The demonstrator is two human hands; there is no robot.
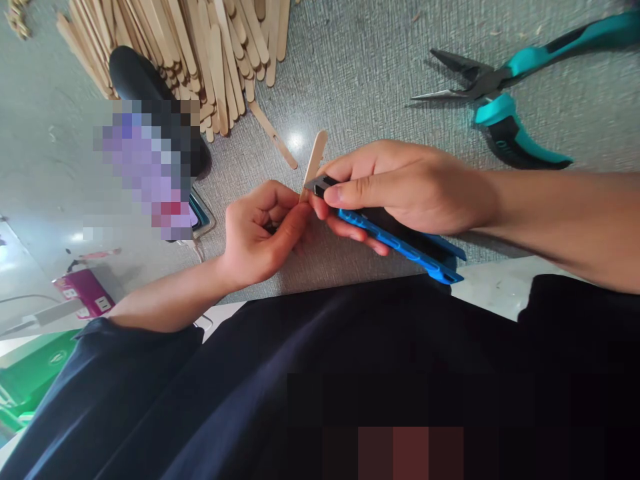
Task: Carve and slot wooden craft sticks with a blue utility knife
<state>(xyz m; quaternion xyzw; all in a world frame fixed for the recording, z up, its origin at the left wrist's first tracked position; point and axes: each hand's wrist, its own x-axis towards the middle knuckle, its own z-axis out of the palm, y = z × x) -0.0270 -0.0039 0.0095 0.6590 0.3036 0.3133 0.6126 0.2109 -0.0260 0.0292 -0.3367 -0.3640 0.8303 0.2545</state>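
Between the thumb and fingers of my left hand (pixel 267 230) is the lower end of a wooden craft stick (pixel 316 155), which tilts up and to the right. My right hand (pixel 400 187) is closed around a blue and black utility knife (pixel 400 243), its thumb near the blade end. The short metal blade touches or nearly touches the stick just above my left fingertips. Whether it has cut into the wood, I cannot tell. A single loose stick (pixel 273 133) with a small mark on it lies on the table beyond my hands.
A heap of craft sticks (pixel 220 60) lies at the back. In front of it stands a black object (pixel 150 87) beside a blurred-out phone (pixel 145 173). Teal-handled needle-nose pliers (pixel 490 83) lie open at the right. A purple box-like item (pixel 85 293) rests at the left.
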